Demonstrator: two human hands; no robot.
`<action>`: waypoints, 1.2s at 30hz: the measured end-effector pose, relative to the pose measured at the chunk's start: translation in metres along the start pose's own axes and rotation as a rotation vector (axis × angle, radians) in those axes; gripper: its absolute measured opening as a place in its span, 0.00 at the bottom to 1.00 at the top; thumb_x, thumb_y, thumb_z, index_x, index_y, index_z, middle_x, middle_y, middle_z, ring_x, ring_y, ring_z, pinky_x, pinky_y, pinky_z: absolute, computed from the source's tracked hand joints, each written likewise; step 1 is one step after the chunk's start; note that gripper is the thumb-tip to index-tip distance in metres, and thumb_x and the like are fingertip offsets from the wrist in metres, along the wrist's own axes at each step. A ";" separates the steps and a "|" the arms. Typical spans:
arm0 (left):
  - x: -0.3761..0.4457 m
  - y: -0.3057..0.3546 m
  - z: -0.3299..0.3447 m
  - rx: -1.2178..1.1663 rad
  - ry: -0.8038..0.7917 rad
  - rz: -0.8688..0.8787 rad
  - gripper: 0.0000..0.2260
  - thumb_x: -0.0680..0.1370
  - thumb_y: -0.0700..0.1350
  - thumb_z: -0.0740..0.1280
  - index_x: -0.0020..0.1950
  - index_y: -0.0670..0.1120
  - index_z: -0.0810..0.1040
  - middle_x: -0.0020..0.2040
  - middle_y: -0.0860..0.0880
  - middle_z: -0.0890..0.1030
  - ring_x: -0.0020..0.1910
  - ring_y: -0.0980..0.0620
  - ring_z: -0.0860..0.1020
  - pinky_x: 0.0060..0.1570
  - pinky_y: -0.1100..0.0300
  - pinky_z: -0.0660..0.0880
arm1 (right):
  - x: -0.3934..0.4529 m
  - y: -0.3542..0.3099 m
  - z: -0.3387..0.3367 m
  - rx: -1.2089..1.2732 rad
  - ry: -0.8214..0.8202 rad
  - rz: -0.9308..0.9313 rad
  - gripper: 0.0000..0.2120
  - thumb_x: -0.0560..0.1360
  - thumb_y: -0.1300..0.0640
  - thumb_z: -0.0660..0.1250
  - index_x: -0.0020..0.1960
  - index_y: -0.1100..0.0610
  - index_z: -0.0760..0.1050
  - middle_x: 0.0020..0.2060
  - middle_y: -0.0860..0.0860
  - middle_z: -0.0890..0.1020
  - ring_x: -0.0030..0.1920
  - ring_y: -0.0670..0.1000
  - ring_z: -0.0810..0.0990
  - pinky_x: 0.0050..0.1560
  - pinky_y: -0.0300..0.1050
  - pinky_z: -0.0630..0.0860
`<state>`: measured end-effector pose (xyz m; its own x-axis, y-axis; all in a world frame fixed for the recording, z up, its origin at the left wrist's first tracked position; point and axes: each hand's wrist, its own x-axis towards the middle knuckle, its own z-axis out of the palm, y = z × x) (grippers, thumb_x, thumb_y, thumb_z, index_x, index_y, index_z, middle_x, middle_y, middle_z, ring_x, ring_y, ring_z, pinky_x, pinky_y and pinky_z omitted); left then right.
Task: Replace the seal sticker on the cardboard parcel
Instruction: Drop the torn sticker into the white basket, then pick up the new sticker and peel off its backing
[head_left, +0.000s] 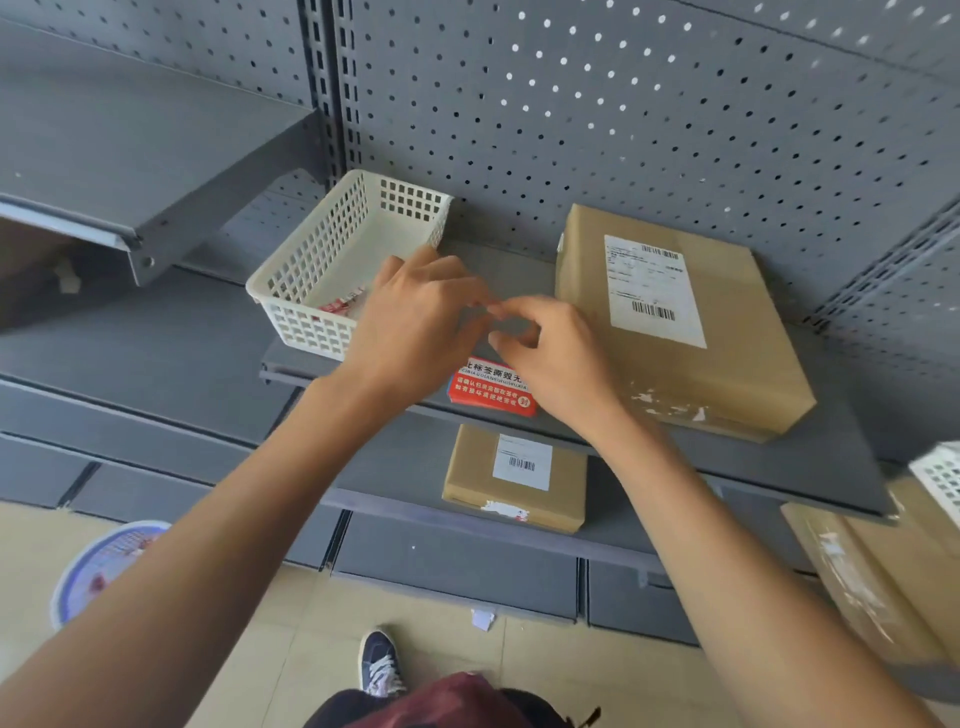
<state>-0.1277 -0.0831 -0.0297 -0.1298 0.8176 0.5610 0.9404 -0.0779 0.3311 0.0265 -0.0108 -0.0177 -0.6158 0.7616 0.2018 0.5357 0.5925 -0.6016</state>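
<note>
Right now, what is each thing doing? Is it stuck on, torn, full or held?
Big parcel: flat on shelf, seal spot shows torn scraps.
Red sticker: below the hands, not on the parcel.
White basket: nearly empty, some red-and-white bits inside.
Small parcel: lower shelf, torn sticker on edge.
Left hand, right hand: fingertips pinched together.

Soft, even daylight is filling the scene, and light is shining as bright dots through the holes of the grey pegboard on the right side, while those on the left are staying dark. The wide lens is bending the shelf edges and the uprights, most strongly toward the corners, and the far right basket is smearing with blur. The fingertips where both hands are meeting are showing motion blur, whereas the parcel label is reading fairly sharp, and shadows are lying faint under the shelves
</note>
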 end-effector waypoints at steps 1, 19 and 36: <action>-0.005 0.001 0.002 0.012 -0.009 0.005 0.10 0.76 0.49 0.67 0.50 0.49 0.87 0.44 0.49 0.85 0.44 0.41 0.79 0.43 0.48 0.71 | -0.004 0.001 -0.001 -0.014 -0.016 -0.019 0.13 0.78 0.57 0.70 0.61 0.55 0.82 0.56 0.49 0.85 0.40 0.43 0.77 0.44 0.34 0.74; -0.058 -0.003 0.036 0.155 -0.278 0.000 0.15 0.76 0.57 0.73 0.56 0.49 0.86 0.58 0.49 0.84 0.55 0.41 0.79 0.53 0.46 0.72 | -0.053 0.043 0.012 -0.203 -0.145 -0.003 0.17 0.78 0.52 0.71 0.66 0.56 0.80 0.64 0.51 0.83 0.56 0.58 0.83 0.57 0.53 0.80; -0.059 -0.008 0.031 0.111 -0.117 0.129 0.13 0.79 0.54 0.66 0.50 0.48 0.86 0.48 0.49 0.86 0.45 0.42 0.80 0.44 0.49 0.72 | -0.052 0.048 0.011 -0.090 -0.048 -0.056 0.10 0.81 0.53 0.66 0.52 0.56 0.86 0.51 0.48 0.87 0.49 0.52 0.84 0.49 0.52 0.82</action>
<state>-0.1173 -0.1130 -0.0890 0.0254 0.8660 0.4993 0.9765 -0.1283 0.1729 0.0776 -0.0252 -0.0657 -0.6720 0.7146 0.1943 0.5484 0.6566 -0.5179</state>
